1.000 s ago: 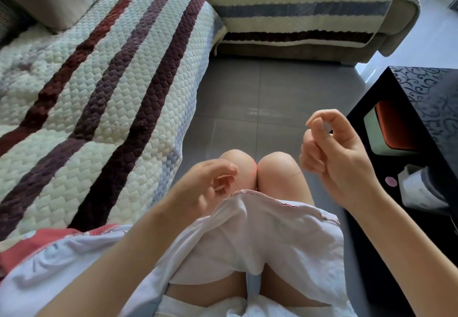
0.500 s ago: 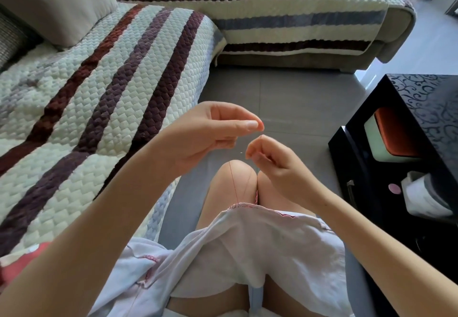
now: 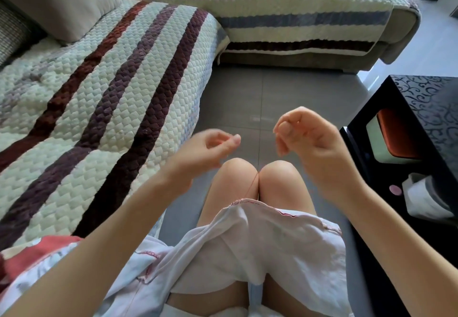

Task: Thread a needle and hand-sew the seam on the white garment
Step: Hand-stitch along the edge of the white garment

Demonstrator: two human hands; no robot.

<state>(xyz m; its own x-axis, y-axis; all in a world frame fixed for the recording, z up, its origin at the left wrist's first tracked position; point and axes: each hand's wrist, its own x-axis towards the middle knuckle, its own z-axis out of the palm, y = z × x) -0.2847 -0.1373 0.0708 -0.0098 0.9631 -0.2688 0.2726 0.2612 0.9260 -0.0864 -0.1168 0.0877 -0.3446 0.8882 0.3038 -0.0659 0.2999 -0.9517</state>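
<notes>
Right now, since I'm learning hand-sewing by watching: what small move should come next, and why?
Probably lower the left hand to pinch the stitched edge of the white garment, beside where the red thread leaves it. Both hands hover above the knees, the right hand too, so the cloth lies unheld. I cannot see the needle.

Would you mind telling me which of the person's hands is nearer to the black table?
Right. The right hand is raised close beside the black table, apart from it; the left hand is raised farther away, on the side of the knees toward the striped sofa.
</notes>
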